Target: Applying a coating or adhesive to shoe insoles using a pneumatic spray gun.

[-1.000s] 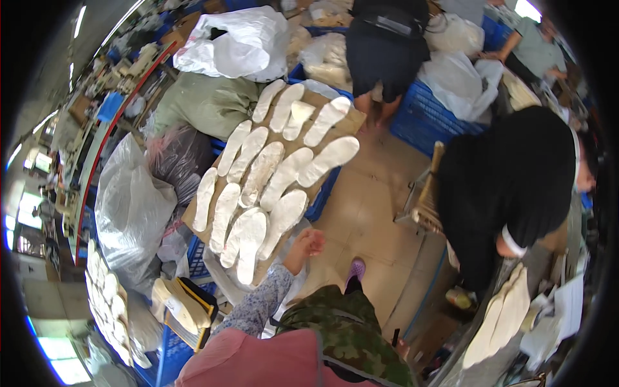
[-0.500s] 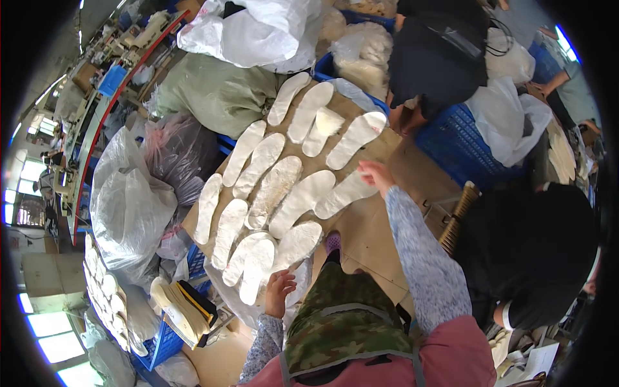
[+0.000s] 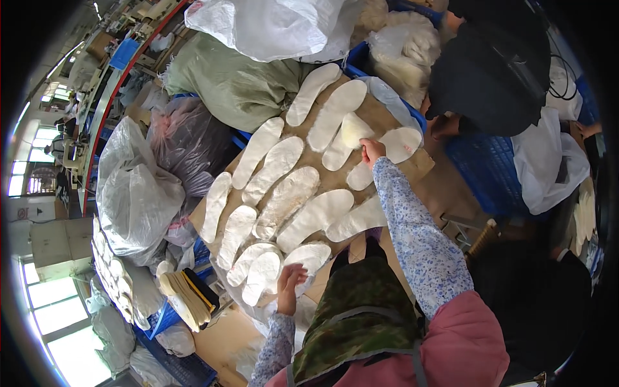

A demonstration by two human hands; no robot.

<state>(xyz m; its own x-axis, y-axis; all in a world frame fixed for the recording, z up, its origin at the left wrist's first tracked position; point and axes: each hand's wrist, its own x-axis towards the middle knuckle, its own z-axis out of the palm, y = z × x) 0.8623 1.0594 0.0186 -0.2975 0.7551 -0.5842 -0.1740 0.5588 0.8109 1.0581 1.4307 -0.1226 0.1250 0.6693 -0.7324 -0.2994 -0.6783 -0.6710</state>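
head view: looking down on a cardboard-covered worktop (image 3: 387, 119) laid out with white insoles in rows.
right hand (image 3: 372, 151): stretched out to about 1 o'clock, fingers closed on a small pale insole (image 3: 356, 129) that sits tilted up off the worktop, just beside the big round-ended insole (image 3: 401, 142).
left hand (image 3: 289, 284): down at 6 o'clock, fingers bent and pressed onto the nearest insole (image 3: 309, 257) at the worktop's near edge; can't tell if it's actually gripping.
around 9 o'clock: clear plastic sacks (image 3: 132, 187), plus a stack of insoles (image 3: 184, 298) below them.
2 o'clock: another person in dark clothes (image 3: 496, 77) by a blue crate (image 3: 487, 171).
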